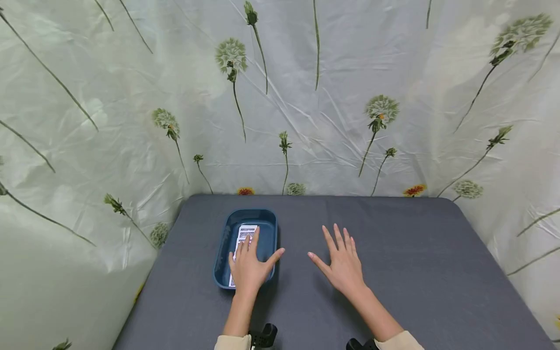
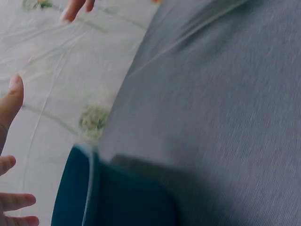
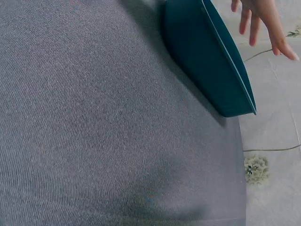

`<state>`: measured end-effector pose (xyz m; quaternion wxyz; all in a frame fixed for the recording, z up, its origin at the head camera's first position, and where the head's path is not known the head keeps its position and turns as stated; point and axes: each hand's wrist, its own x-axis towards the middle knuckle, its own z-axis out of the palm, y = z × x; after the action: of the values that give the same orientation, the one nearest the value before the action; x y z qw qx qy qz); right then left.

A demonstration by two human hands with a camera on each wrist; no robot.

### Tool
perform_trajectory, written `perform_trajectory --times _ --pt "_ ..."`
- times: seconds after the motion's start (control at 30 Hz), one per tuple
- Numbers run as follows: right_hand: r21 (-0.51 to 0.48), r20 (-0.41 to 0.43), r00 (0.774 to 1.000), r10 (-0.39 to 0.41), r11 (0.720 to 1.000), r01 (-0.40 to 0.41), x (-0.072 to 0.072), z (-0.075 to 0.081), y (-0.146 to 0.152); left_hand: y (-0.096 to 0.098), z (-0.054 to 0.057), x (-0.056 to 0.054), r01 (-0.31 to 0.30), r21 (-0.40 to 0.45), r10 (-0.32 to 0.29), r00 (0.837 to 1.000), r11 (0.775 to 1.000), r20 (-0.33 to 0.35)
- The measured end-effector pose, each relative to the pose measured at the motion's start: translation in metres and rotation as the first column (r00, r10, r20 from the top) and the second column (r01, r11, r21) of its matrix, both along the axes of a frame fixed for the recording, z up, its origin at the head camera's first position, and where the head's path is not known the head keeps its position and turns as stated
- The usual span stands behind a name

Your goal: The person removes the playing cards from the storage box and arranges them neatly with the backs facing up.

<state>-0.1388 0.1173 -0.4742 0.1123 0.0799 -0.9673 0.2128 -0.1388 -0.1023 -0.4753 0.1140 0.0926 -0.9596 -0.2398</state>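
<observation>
A deep blue rectangular tray (image 1: 219, 262) with rounded corners stands on the left part of the table. Inside it lie white printed cards or paper strips (image 1: 247, 228), partly covered from sight by my left hand (image 1: 250, 268). That hand hovers over the tray with its fingers spread, holding nothing. To the right of the tray, my right hand (image 1: 343, 266) is held above the cloth, fingers also spread and nothing in them. In the right wrist view, the left hand (image 3: 263, 21) appears beyond the tray's rim (image 3: 230, 59).
A dark grey cloth (image 1: 415, 262) covers the table. Behind and at both sides hangs a pale curtain (image 1: 306, 112) printed with dandelions and other flowers. Dark wrist devices (image 1: 264, 335) sit at both cuffs.
</observation>
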Motion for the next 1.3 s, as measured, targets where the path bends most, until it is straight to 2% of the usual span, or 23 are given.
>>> perform_trajectory --times 0.17,0.3,0.47,0.53,0.63,0.77,0.87,0.97,1.03,1.17,1.3 --pt "-0.019 0.011 1.0 0.023 1.0 -0.023 -0.002 -0.001 -0.004 -0.025 0.003 -0.001 -0.101 0.061 0.101 0.995 0.993 0.007" --pt "-0.02 -0.032 0.999 0.043 0.999 -0.044 -0.004 -0.003 -0.009 -0.048 0.003 -0.004 -0.169 0.077 0.171 0.985 0.983 -0.023" --pt "-0.022 -0.06 0.994 0.096 0.995 -0.098 -0.007 -0.003 -0.019 -0.075 -0.003 -0.007 -0.238 0.184 0.257 0.962 0.954 -0.087" --pt "-0.024 -0.062 0.99 0.127 0.991 -0.129 -0.008 -0.003 -0.024 -0.085 -0.006 -0.008 -0.251 0.237 0.279 0.956 0.939 -0.093" --pt "-0.02 -0.062 0.984 0.169 0.985 -0.171 -0.011 -0.001 -0.032 -0.097 -0.011 -0.01 -0.252 0.282 0.283 0.956 0.926 -0.074" --pt "0.0 -0.045 0.976 0.215 0.977 -0.215 -0.013 0.003 -0.044 -0.106 -0.014 -0.01 -0.223 0.317 0.243 0.97 0.922 -0.024" --pt "0.029 -0.043 0.967 0.251 0.968 -0.25 -0.016 0.005 -0.055 -0.109 -0.017 -0.01 -0.205 0.335 0.223 0.975 0.92 -0.016" --pt "0.059 -0.033 0.958 0.284 0.958 -0.282 -0.019 0.006 -0.07 -0.112 -0.02 -0.01 -0.215 0.354 0.23 0.973 0.91 0.001" --pt "0.082 -0.02 0.952 0.305 0.95 -0.302 -0.021 0.007 -0.083 -0.113 -0.022 -0.01 -0.232 0.367 0.234 0.971 0.901 0.04" --pt "0.137 0.012 0.933 0.359 0.924 -0.357 -0.025 0.008 -0.11 -0.112 -0.024 -0.009 -0.289 0.396 0.253 0.957 0.872 0.141" --pt "0.225 0.022 0.919 0.395 0.893 -0.389 -0.028 0.005 -0.128 -0.109 -0.028 -0.011 -0.301 0.419 0.262 0.953 0.856 0.15"
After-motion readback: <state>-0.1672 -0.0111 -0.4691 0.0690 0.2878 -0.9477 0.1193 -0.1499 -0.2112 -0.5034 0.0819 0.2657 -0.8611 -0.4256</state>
